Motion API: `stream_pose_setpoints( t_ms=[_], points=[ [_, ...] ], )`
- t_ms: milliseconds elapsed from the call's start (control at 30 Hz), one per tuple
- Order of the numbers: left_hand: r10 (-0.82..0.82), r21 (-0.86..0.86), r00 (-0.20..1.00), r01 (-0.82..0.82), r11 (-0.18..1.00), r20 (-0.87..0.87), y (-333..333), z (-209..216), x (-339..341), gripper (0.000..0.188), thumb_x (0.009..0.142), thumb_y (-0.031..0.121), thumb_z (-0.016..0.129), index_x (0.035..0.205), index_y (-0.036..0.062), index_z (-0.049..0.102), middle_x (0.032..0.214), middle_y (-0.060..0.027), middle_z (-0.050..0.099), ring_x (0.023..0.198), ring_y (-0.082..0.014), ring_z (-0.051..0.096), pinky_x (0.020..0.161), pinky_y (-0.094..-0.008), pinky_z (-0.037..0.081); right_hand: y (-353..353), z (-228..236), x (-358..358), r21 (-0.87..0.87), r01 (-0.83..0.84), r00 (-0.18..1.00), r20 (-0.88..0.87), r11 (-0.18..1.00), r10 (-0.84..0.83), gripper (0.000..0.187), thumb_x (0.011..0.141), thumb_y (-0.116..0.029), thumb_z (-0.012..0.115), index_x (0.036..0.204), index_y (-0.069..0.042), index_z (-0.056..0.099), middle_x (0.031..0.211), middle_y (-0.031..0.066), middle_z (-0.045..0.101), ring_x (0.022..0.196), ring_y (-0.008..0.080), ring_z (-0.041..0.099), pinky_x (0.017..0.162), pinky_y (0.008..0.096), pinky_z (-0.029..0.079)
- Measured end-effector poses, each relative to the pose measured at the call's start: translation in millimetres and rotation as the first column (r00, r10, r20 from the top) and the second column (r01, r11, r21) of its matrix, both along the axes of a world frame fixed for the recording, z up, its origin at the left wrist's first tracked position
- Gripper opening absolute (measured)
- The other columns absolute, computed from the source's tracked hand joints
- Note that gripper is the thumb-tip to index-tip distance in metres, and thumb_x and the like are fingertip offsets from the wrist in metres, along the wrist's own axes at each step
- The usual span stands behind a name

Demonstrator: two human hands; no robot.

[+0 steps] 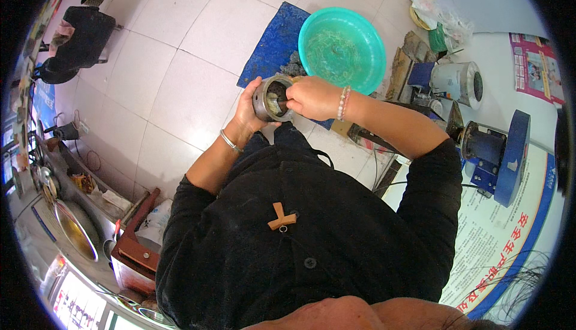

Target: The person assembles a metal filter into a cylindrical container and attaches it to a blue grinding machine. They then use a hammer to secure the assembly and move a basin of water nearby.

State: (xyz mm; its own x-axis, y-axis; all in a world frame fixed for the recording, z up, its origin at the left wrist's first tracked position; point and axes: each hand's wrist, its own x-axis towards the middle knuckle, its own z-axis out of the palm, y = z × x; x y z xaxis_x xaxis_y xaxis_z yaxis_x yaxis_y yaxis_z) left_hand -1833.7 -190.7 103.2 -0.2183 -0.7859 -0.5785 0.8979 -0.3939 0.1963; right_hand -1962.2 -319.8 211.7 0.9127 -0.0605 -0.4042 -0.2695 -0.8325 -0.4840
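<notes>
My left hand [248,107] grips a short grey metal cylinder [262,107] by its side, holding it out in front of my body. The cylinder's open end is tilted toward me, and pale, pasty residue [273,100] sticks to its dark inside. At its right rim is my right hand [313,98], fingers closed and reaching into the opening. Something small and dark shows by those fingertips, but its kind is hidden. Just beyond my hands, a large teal plastic basin [373,42] with pale streaks inside stands partly over a dirty blue mat [273,42].
A blue and metal machine [510,159] stands close to my right elbow, with a white metal canister [459,84] beyond it. A black chair [84,36] is at far left. Nearer left are a brown wooden box [133,258] and a round pan [77,231]. Pale tiles [198,24] cover the floor.
</notes>
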Motion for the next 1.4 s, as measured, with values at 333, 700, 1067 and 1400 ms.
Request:
stream_pose_setpoints(
  t_ms=[333,700,1067,1400],
  points=[
    [0.027,0.036,0.998,-0.029,0.999,0.052,0.7,12.6,1.0,0.056,0.083,0.059,0.04,0.113,0.0137,0.056,0.103,-0.0091,0.061,0.089,-0.0275,0.06,0.055,-0.0463,0.049,6.7,2.0,4.9,-0.051,0.107,0.994,0.006,0.993,-0.107,0.02,0.078,-0.014,0.052,0.072,-0.001,0.064,0.075,0.0204,0.064,0.074,0.0362,0.063,0.068,0.045,0.049],
    [0.13,0.035,0.991,-0.13,0.991,0.002,-8.1,31.5,-2.6,0.061,0.082,0.06,0.036,0.117,0.013,0.053,0.11,-0.0116,0.059,0.094,-0.0322,0.058,0.053,-0.049,0.05,-1.9,1.6,-3.2,0.417,0.515,0.827,-0.011,0.749,-0.562,0.024,0.076,-0.02,0.055,0.069,0.003,0.062,0.063,0.021,0.058,0.058,0.0326,0.058,0.057,0.0421,0.045],
    [0.155,-0.195,0.985,-0.166,0.967,-0.071,-12.9,34.4,-2.1,0.064,0.081,0.062,0.035,0.119,0.0132,0.051,0.111,-0.0113,0.058,0.096,-0.031,0.058,0.055,-0.0483,0.053,18.5,20.5,-12.4,0.045,0.399,0.866,0.31,0.916,-0.393,0.019,0.078,-0.018,0.053,0.07,-0.003,0.06,0.068,0.0203,0.061,0.067,0.0361,0.061,0.061,0.045,0.049],
    [0.055,-0.199,0.99,-0.028,0.98,0.13,-32.4,35.5,2.3,0.06,0.085,0.056,0.036,0.121,0.0089,0.048,0.105,-0.0147,0.06,0.082,-0.0319,0.063,0.048,-0.0449,0.054,-21.5,27.0,-13.0,0.327,0.158,0.984,0.028,0.932,-0.177,0.02,0.079,-0.016,0.053,0.072,0.002,0.06,0.067,0.0187,0.058,0.062,0.0348,0.056,0.058,0.0416,0.044]
  ],
)
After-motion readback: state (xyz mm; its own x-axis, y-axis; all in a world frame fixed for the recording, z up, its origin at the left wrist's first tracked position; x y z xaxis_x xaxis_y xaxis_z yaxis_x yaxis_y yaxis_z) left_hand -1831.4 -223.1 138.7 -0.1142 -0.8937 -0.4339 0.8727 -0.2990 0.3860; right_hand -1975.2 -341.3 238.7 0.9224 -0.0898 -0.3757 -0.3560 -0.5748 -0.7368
